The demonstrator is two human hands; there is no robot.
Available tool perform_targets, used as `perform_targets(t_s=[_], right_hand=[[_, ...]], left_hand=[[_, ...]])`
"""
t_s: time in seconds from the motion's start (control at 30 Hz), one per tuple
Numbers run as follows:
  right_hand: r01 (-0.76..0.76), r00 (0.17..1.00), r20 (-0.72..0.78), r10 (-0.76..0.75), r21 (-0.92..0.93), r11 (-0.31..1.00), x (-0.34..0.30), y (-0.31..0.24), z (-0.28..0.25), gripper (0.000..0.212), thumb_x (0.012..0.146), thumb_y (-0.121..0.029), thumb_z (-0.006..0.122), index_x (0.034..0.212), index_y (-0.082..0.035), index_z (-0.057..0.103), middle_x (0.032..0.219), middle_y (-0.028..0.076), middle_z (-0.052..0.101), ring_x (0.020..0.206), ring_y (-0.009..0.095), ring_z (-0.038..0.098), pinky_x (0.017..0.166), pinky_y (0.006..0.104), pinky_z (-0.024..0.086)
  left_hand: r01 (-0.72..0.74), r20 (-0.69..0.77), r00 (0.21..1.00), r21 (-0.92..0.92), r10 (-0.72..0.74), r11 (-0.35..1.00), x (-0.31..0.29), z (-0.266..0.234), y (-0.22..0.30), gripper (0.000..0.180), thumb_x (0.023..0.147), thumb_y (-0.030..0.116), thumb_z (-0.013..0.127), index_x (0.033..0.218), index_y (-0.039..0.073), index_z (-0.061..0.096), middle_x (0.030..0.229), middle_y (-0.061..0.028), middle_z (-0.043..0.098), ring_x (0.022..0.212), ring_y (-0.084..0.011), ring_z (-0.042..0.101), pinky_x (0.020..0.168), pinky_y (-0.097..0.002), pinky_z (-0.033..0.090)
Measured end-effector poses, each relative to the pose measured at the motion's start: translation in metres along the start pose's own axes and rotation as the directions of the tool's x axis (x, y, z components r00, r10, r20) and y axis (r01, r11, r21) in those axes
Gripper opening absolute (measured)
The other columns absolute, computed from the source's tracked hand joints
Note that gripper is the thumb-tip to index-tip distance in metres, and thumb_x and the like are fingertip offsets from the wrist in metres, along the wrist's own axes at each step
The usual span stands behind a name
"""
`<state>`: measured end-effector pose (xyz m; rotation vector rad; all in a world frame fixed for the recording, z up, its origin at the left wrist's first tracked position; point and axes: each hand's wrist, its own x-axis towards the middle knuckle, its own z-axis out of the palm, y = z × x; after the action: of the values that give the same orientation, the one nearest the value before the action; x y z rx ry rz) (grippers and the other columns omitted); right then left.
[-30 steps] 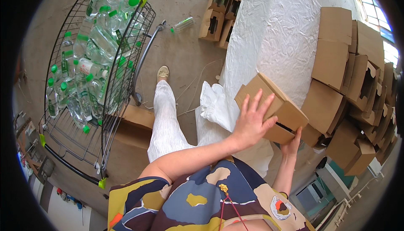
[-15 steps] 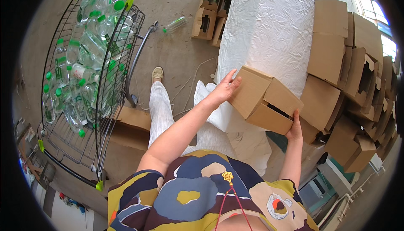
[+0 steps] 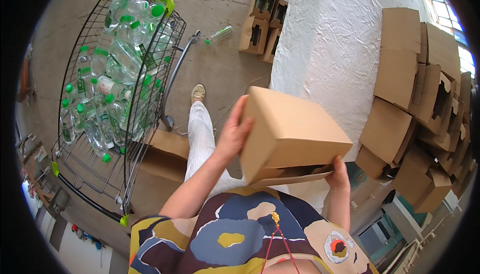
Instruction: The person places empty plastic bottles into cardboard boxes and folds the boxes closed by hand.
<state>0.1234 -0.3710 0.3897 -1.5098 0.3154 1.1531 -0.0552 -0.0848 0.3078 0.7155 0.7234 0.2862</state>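
Observation:
Between my hands, in front of my chest, is a brown cardboard box (image 3: 305, 119), tilted, with a gap at the flap on its near side. My left hand (image 3: 234, 131) presses against the box's left side. On the near right corner, my right hand (image 3: 339, 175) grips the edge by the flap, thumb on top. Part of the right fingers is hidden under the cardboard. Just beyond the box stands a table under a crinkled white cover (image 3: 330, 44).
At left, a wire shopping cart (image 3: 90, 166) holds many clear bottles (image 3: 122, 56) with green caps. One bottle (image 3: 220, 34) lies on the floor. Several box carriers (image 3: 254, 34) stand beyond the table; stacked cardboard boxes (image 3: 400, 76) line the right. An open carton (image 3: 167, 146) sits beside the cart.
Both hands have brought the box closer to my body and tipped it, so its broad top face shows and the gapped flap side faces me.

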Motion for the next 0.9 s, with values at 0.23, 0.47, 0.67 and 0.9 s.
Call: perform_targets(t_s=[0.23,0.47,0.67,0.9], right_hand=[[-0.164,0.919,0.356,0.168,-0.042,0.986,0.071,0.071,0.143,0.085,0.086,-0.049,0.071,0.145,0.001,0.038,0.142,0.012,0.047,0.13,0.021,0.044,0.108,0.0366,0.036],[-0.412,0.855,0.397,0.335,0.126,0.902,0.183,0.194,0.18,0.093,0.08,-0.057,0.073,0.149,-0.012,0.032,0.144,0.006,0.045,0.134,0.023,0.041,0.108,0.0422,0.037],[-0.409,0.91,0.25,0.332,0.402,0.819,0.261,0.295,0.146,0.098,0.074,-0.058,0.077,0.15,-0.018,0.028,0.147,0.004,0.042,0.136,0.027,0.038,0.108,0.0507,0.035],[-0.245,0.957,0.044,0.286,0.647,0.722,0.356,0.377,0.086,0.089,0.074,-0.058,0.076,0.144,-0.016,0.041,0.142,0.004,0.048,0.133,0.028,0.042,0.109,0.0516,0.033]], left_hand=[[-0.014,-0.294,0.955,0.057,0.031,0.998,-0.027,-0.125,0.067,0.071,0.098,0.042,0.057,0.15,0.004,0.029,0.143,-0.0108,0.046,0.129,-0.0203,0.048,0.105,-0.0326,0.041],[0.073,-0.328,0.945,0.254,0.015,0.964,0.027,-0.242,0.003,0.067,0.097,0.037,0.06,0.148,0.001,0.035,0.145,-0.0098,0.047,0.132,-0.0187,0.044,0.11,-0.0309,0.034],[0.223,-0.252,0.961,0.453,-0.116,0.863,0.144,-0.282,-0.081,0.051,0.097,0.025,0.06,0.142,0.005,0.045,0.133,-0.0108,0.058,0.121,-0.0185,0.053,0.101,-0.0298,0.042],[0.189,-0.076,0.977,0.73,-0.197,0.656,0.296,-0.281,-0.212,0.059,0.089,0.042,0.067,0.137,0.01,0.053,0.128,-0.0122,0.063,0.117,-0.0227,0.059,0.098,-0.033,0.046]])
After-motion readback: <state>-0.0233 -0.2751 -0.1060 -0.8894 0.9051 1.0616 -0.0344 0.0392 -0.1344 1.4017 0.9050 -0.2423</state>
